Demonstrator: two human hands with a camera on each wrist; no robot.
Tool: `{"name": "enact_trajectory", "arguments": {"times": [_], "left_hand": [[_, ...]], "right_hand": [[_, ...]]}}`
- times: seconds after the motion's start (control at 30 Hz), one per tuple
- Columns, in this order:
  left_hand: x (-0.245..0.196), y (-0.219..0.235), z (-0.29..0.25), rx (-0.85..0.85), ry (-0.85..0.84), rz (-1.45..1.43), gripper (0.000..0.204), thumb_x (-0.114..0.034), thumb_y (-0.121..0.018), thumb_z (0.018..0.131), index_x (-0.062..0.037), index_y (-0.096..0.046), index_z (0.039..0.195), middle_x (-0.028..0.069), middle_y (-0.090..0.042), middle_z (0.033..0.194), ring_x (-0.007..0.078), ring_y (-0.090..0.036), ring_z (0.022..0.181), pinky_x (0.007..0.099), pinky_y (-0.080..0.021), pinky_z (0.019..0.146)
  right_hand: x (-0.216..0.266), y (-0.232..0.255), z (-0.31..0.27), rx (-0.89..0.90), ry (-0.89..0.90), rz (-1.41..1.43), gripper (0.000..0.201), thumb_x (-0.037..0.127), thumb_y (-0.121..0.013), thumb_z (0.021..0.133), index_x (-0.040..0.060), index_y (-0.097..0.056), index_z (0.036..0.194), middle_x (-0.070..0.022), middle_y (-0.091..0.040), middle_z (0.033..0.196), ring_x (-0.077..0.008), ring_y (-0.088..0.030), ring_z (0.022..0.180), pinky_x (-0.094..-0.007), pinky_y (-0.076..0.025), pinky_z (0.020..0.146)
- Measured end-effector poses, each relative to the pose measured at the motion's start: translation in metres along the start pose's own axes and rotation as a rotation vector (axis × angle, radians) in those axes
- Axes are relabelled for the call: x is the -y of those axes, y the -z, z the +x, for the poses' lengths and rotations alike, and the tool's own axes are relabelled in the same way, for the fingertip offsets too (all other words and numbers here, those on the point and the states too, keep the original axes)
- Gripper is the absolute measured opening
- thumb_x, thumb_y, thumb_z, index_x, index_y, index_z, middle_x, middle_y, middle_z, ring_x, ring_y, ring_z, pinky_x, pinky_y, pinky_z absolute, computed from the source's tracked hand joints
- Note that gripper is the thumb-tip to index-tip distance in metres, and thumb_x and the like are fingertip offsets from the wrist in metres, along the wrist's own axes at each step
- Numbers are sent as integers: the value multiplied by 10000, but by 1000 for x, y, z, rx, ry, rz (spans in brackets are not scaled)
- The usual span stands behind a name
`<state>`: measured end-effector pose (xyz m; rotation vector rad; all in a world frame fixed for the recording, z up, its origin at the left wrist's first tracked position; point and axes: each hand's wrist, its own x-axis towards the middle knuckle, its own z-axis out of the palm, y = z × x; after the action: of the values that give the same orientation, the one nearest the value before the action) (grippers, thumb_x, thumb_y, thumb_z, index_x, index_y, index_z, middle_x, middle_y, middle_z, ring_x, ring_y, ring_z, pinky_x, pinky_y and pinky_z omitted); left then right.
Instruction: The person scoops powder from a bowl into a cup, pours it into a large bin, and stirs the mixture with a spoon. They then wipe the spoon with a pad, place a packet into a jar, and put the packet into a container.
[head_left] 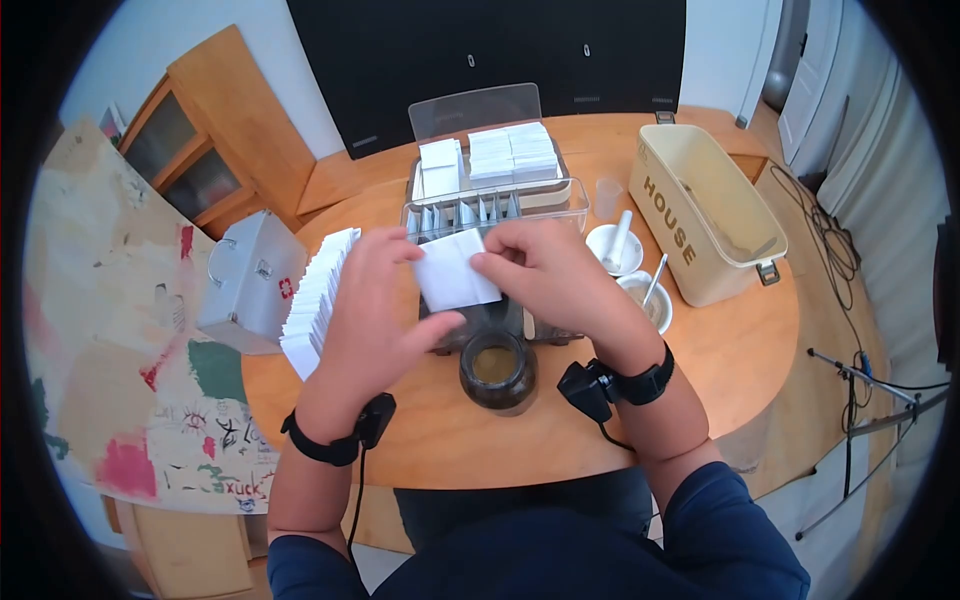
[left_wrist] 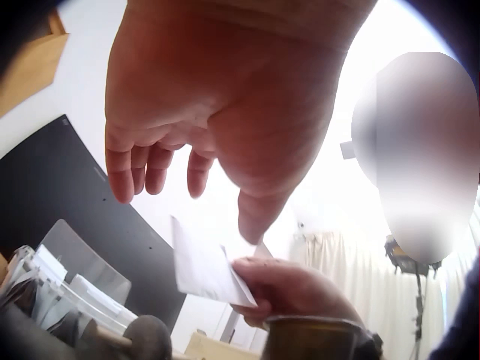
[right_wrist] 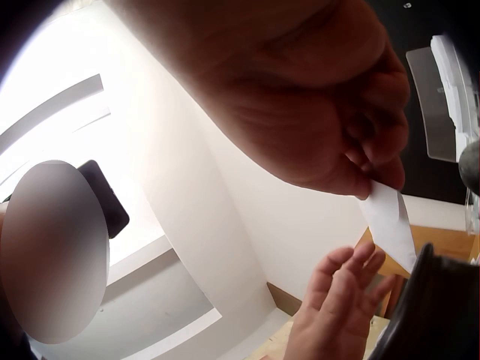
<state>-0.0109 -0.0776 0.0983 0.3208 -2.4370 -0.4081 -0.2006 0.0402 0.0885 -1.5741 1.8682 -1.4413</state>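
My right hand (head_left: 552,272) pinches a small white folded paper packet (head_left: 456,272) by its right edge, between thumb and fingers. In the right wrist view the packet (right_wrist: 388,225) hangs from those fingertips. On the packet's other side is my left hand (head_left: 372,315), its fingers loosely bent and its thumb spread apart. The left wrist view shows the left hand (left_wrist: 225,97) holding nothing, with a gap between it and the packet (left_wrist: 206,262). Beneath the hands stands a dark round jar (head_left: 510,392) with brownish contents.
Behind the hands sits a clear bin (head_left: 575,205) of packets, beside a stack of white paper (head_left: 512,150). Upright white packets (head_left: 322,295) line the left, near a white first-aid case (head_left: 245,285). At right are a mortar (head_left: 600,240), a small bowl (head_left: 660,318) and a cream box (head_left: 700,250).
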Motion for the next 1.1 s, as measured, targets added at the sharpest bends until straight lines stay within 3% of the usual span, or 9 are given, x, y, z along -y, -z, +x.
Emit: {"name": "enact_trajectory", "arguments": {"times": [0.03,0.13,0.2,0.3,0.37,0.43,0.53,0.73,1.1], "left_hand": [[15,0,-3,-14,3,-8,493,-115,-831,754,-39,-538,1143,175,-532,1268,348,-521,1197,415,-425,1028],[85,-13,-21,-260,387,-745,294,-218,-682,948,-66,-544,1157,122,-585,1240,239,-575,1113,337,-497,878],[123,-24,-36,-361,672,-1491,256,-309,-529,1041,-68,-570,1117,85,-624,1093,193,-594,972,305,-486,776],[158,-43,-53,-357,788,-1908,297,-377,-524,1032,-85,-568,1057,72,-603,953,194,-561,864,295,-444,722],[169,-56,-61,-386,850,-1963,293,-379,-526,1030,-89,-566,1028,69,-594,937,190,-554,847,296,-443,713],[176,-64,-67,-411,907,-2014,292,-381,-528,1029,-92,-563,999,66,-586,920,187,-548,831,298,-442,704],[181,-76,-76,-394,952,-2049,334,-405,-523,1028,-79,-575,974,64,-598,910,182,-553,800,289,-449,694],[182,-93,-86,-330,1011,-2024,264,-349,-540,1023,-92,-574,976,51,-597,888,182,-549,795,294,-440,689],[179,-94,-86,-318,1029,-2084,189,-276,-541,1028,-90,-569,1003,49,-604,907,176,-548,809,293,-437,694]], "right_hand": [[0,3,-1,8,4,-14,233,201,-677,882,-32,-692,872,-179,-667,728,-304,-652,659,-387,-492,626],[-5,17,-5,-240,-76,-53,229,196,-678,903,-33,-679,894,-163,-667,727,-251,-642,643,-351,-490,613],[-10,20,0,-352,-64,-116,205,173,-670,923,-32,-677,924,-162,-680,740,-220,-671,673,-328,-498,613],[8,26,20,-295,-168,-270,198,167,-671,928,-29,-677,949,-156,-677,733,-221,-697,706,-332,-504,615],[14,24,49,-258,-175,-336,202,176,-649,932,-20,-689,964,-170,-692,773,-268,-717,765,-381,-520,641],[3,22,90,-204,129,-630,218,203,-632,920,2,-704,966,-184,-708,833,-322,-712,820,-435,-539,703],[-8,3,149,-89,181,-945,198,210,-648,913,49,-717,1006,-159,-723,850,-318,-709,756,-401,-554,704],[-49,-43,235,275,16,-1274,216,234,-647,902,85,-747,1023,-154,-739,999,-347,-702,972,-438,-557,853],[-79,-80,256,602,38,-1395,246,281,-702,861,96,-749,1015,-143,-737,977,-337,-706,951,-439,-560,831]]}}
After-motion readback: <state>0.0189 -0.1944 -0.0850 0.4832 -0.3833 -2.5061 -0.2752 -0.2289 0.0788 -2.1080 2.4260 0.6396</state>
